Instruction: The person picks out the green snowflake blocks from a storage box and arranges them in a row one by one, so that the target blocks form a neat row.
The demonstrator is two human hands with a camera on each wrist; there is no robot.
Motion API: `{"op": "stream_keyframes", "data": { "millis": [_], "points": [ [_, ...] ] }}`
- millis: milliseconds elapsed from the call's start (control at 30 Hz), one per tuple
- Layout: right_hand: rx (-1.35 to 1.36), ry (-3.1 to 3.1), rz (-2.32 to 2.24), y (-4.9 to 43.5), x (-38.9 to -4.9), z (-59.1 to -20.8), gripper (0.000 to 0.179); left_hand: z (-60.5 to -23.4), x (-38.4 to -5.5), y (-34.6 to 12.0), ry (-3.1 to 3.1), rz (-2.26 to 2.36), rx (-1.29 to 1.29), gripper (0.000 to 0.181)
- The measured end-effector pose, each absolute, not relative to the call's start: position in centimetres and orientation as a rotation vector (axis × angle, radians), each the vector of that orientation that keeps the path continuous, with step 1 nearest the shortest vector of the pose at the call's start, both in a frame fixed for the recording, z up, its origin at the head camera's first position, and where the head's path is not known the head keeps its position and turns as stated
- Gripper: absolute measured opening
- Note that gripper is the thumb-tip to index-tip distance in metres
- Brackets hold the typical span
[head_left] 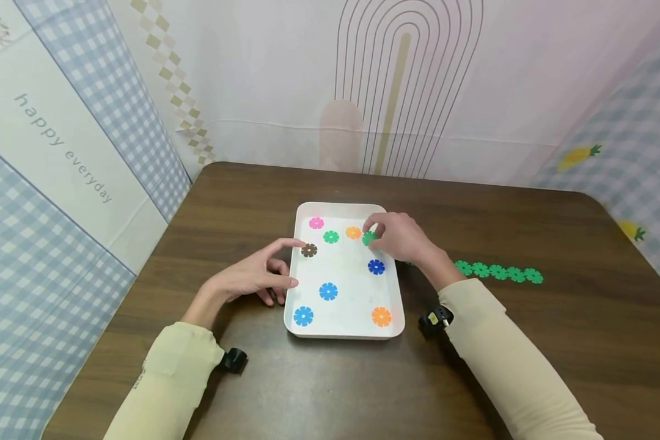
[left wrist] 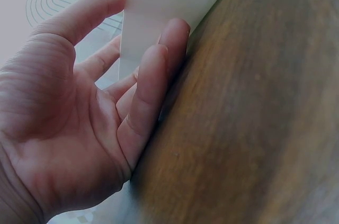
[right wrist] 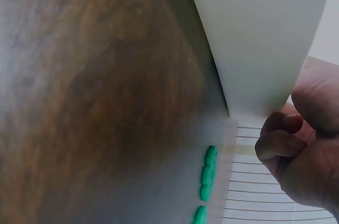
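A white tray [head_left: 352,275] with notched, flower-shaped plastic discs in it stands between my hands. Over its far right part, my right hand [head_left: 398,235] pinches a green notched disc [head_left: 369,238] between thumb and fingertips. In the right wrist view the curled fingers show by the tray's wall [right wrist: 259,38], with the disc hidden. At the tray's left side, my left hand [head_left: 258,272] rests loosely against the rim, thumb and index finger spread apart. Its index fingertip is beside a brown disc [head_left: 309,250]. The left wrist view shows other fingers [left wrist: 145,81] bent against the outer wall.
In the tray lie pink [head_left: 316,223], green [head_left: 331,236], orange [head_left: 353,233], dark blue [head_left: 376,267] and light blue discs [head_left: 328,291]. A row of green discs [head_left: 497,272] extends along the wooden table [head_left: 572,330], partly behind my right forearm. Cloth curtains [head_left: 264,73] surround the table.
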State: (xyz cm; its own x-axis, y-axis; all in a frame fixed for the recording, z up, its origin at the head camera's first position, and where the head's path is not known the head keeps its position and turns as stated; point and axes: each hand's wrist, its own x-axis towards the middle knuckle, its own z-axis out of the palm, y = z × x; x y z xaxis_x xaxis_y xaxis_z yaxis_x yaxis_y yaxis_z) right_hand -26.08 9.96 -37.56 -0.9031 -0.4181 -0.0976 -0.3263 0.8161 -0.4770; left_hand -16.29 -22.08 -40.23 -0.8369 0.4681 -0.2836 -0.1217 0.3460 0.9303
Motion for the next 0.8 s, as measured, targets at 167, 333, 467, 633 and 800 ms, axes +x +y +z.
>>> {"op": "stream_keyframes", "data": {
  "millis": [167,333,467,633,800],
  "points": [
    [-0.598,2.769,-0.741,10.2,-26.3,-37.6,0.031,-40.2,-16.3,-22.1,2.104,1.517,0.304,0.077],
    [-0.581,2.743,-0.87,10.8,-26.3,-37.4,0.03,-40.2,-16.3,-21.9,2.103,1.521,0.311,0.077],
    [-0.58,2.731,-0.957,11.5,-26.2,-37.3,0.03,-40.2,-16.4,-21.7,2.104,1.517,0.315,0.077],
    [-0.572,2.7,-1.066,12.1,-25.8,-37.3,0.031,-40.3,-16.4,-21.8,2.118,1.505,0.311,0.077],
    [-0.527,2.664,-1.147,12.4,-25.3,-37.2,0.035,-40.4,-16.3,-22.0,2.121,1.505,0.303,0.077]
  ]
}}
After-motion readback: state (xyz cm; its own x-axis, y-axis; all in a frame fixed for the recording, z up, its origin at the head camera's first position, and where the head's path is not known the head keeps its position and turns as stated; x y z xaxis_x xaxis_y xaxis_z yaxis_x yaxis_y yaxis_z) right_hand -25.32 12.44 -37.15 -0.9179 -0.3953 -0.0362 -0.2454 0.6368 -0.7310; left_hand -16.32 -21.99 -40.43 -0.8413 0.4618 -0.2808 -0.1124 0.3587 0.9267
